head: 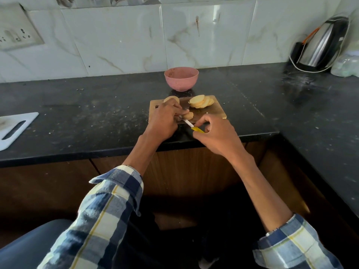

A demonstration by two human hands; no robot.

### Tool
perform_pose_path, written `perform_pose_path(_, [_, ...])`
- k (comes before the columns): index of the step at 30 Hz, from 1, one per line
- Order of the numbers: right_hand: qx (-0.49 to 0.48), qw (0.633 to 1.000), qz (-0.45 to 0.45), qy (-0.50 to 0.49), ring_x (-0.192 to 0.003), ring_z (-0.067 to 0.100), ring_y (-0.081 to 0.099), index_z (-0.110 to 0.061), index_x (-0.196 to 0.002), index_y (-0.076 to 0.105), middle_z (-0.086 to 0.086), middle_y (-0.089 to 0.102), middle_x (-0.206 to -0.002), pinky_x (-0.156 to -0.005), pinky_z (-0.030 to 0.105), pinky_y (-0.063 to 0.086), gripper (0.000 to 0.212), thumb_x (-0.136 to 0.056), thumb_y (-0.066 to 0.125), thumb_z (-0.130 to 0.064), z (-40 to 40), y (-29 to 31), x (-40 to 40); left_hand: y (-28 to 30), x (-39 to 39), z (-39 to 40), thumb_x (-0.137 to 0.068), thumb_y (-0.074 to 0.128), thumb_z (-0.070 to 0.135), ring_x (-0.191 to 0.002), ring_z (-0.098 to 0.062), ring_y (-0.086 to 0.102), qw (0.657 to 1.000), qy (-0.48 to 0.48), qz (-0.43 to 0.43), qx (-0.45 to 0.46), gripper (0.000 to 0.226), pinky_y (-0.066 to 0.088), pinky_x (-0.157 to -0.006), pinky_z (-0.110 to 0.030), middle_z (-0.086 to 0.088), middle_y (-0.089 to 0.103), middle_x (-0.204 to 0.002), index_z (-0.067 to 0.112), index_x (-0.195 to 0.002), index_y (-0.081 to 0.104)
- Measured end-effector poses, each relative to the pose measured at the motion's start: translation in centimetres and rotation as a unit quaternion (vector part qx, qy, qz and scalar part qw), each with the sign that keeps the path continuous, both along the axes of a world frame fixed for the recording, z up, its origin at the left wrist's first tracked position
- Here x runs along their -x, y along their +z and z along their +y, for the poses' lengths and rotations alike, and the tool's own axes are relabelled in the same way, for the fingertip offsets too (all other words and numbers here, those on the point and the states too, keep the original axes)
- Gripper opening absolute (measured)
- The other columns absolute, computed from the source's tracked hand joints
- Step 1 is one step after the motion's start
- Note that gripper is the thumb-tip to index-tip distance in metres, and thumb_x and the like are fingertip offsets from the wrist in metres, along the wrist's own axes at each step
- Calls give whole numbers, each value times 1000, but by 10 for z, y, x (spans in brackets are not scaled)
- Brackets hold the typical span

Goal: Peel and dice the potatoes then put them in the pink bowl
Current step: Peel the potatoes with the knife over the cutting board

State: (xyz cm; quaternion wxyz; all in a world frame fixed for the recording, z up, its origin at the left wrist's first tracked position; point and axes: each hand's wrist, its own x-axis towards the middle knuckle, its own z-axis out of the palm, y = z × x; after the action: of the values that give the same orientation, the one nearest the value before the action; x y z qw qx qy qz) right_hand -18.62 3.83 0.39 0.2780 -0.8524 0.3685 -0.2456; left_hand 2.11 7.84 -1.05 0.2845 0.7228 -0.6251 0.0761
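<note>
A wooden cutting board (215,111) lies at the counter's front edge. A fanned row of peeled potato slices (201,101) sits at its back right. My left hand (165,121) holds down a small stack of slices (188,115) near the board's front; another potato piece (171,98) shows behind its fingers. My right hand (215,135) grips the yellow handle of a small knife (191,126), whose blade points left into the stack. The pink bowl (181,78) stands just behind the board; no potato is visible in it.
The black counter (97,117) turns a corner on the right. A white cutting board (13,129) lies at the far left edge. A steel kettle (320,45) and a plastic bag (347,65) stand at the back right. A wall socket (17,32) sits at top left.
</note>
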Motion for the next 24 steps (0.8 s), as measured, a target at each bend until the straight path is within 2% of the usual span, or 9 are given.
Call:
perform_pose_path(3, [-79, 996, 29, 39, -49, 6, 60, -28, -106, 61, -2, 69, -72, -48, 23, 43, 19, -91, 74, -29, -13, 11, 11, 1, 1, 1, -89, 71, -4, -106, -17, 61, 1000, -1, 2, 0, 42, 55, -94, -41, -1, 67, -121, 20, -123, 77])
perform_pose_path(5, [-92, 992, 61, 59, -54, 6, 67, -25, -109, 59, 0, 72, -78, -52, 22, 50, 21, -93, 72, -21, -22, 17, 19, 3, 3, 2, -90, 70, -1, -107, -15, 62, 1000, 3, 8, -5, 41, 54, -98, -40, 1, 69, -122, 21, -124, 76])
perform_pose_path(8, [-90, 991, 77, 55, -65, 12, 71, -23, -111, 57, 1, 72, -86, -62, 30, 58, 26, -91, 71, -13, -32, 21, 30, 5, 8, 5, -92, 71, 10, -108, -13, 64, 1000, 11, 8, -4, 37, 54, -101, -40, 4, 72, -121, 23, -125, 75])
perform_pose_path(10, [-65, 996, 52, 21, -72, 16, 69, -26, -107, 57, -1, 69, -91, -63, 36, 57, 27, -89, 74, -16, -34, 23, 35, 6, 14, 7, -92, 76, 27, -101, -11, 65, 1000, 20, 10, 2, 34, 55, -96, -40, 6, 75, -115, 25, -126, 75])
perform_pose_path(12, [-34, 999, 2, -10, -76, 12, 64, -26, -107, 56, -7, 63, -93, -63, 32, 51, 28, -88, 75, -19, -36, 25, 36, 9, 22, 7, -90, 79, 37, -95, -8, 65, 999, 40, 10, 0, 36, 55, -92, -36, 7, 76, -111, 27, -125, 75])
perform_pose_path(15, [-28, 994, -100, -44, -76, 14, 65, -24, -110, 55, -9, 59, -94, -63, 35, 54, 26, -90, 71, -20, -42, 27, 23, 17, 26, 2, -85, 84, 35, -95, -10, 66, 998, 55, 16, -21, 36, 56, -89, -36, 7, 76, -111, 26, -120, 77])
perform_pose_path(18, [-41, 979, -182, -80, -69, 8, 64, -22, -114, 54, -7, 61, -92, -60, 32, 54, 26, -93, 70, -19, -57, 24, 0, 28, 25, -3, -83, 87, 26, -98, -11, 67, 997, 54, 9, -60, 32, 57, -90, -36, 7, 76, -112, 24, -114, 78])
perform_pose_path(21, [4, 972, -196, -132, -76, 10, 67, -22, -113, 52, -9, 62, -87, -70, 38, 60, 26, -94, 69, -18, -77, 22, -23, 37, 21, -7, -81, 90, 24, -97, -11, 69, 995, 46, 20, -87, 30, 57, -92, -34, 6, 77, -107, 21, -108, 78])
perform_pose_path(24, [36, 965, -190, -175, -82, 19, 67, -24, -111, 49, -3, 64, -89, -75, 46, 60, 27, -94, 69, -18, -92, 15, -41, 38, 18, -9, -81, 89, 29, -95, -10, 69, 994, 46, 9, -102, 27, 59, -93, -40, 11, 77, -103, 27, -106, 78])
